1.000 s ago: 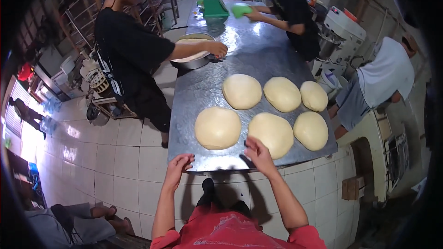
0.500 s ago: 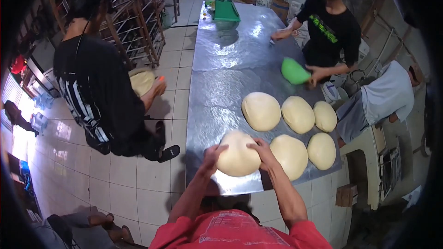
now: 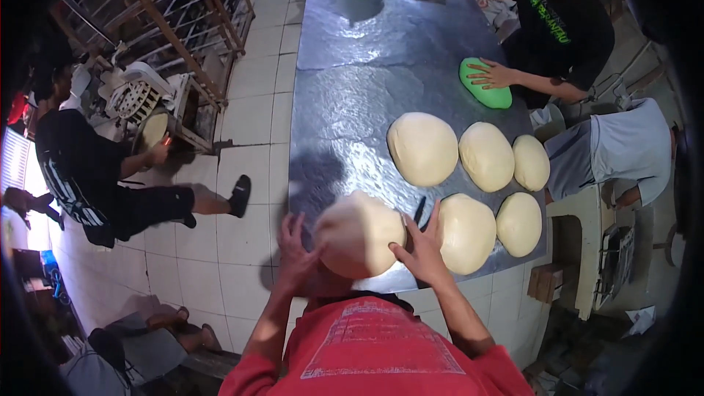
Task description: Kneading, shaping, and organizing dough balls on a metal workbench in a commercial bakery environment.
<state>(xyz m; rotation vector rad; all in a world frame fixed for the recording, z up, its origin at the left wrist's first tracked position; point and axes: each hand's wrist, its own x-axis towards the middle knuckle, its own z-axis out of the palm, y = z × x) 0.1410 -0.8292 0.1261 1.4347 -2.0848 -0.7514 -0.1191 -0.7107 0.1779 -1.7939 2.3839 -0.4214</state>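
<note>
Likely heavy, soft dough, best held underneath, is flanked by spread left hand and right hand at table's near edge.

Lettering showing on three shirts

At two o'clock, green lettering is running across a co-worker's black T-shirt. At nine, white print is marking another black shirt, unreadably. At six, pale print is fading illegibly on the red shirt.
</note>
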